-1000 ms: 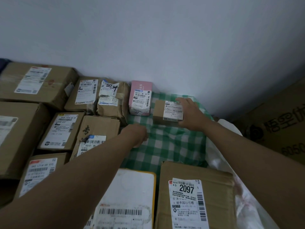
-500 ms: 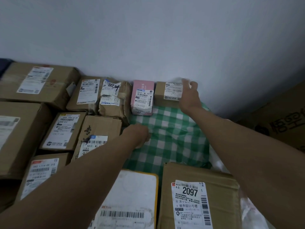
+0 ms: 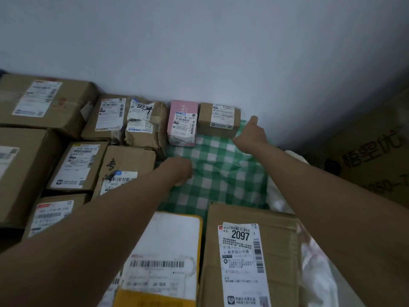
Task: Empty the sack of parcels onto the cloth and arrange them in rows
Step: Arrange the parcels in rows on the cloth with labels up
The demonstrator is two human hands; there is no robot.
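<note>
A green-and-white checked cloth point(image 3: 223, 173) lies on the floor against the wall. A small brown box point(image 3: 218, 119) stands in the back row, right of a pink box point(image 3: 182, 122). My right hand point(image 3: 251, 135) hovers just right of the small brown box, fingers curled, thumb up, holding nothing. My left hand point(image 3: 179, 170) rests as a fist on the cloth beside a brown parcel with handwriting point(image 3: 127, 165). Several labelled brown parcels fill the rows to the left. Near me lie a yellow-edged flat parcel point(image 3: 163, 258) and a brown parcel marked 2097 point(image 3: 250, 255).
The white sack point(image 3: 314, 271) lies crumpled along the right side of the cloth. A large printed carton point(image 3: 371, 156) stands at the far right. The pale wall point(image 3: 199, 52) bounds the back. Bare cloth shows between the back row and the near parcels.
My right hand pushed the small brown box back to the wall beside the pink box, then let go and drew back slightly. My left fist stayed put on the cloth.
</note>
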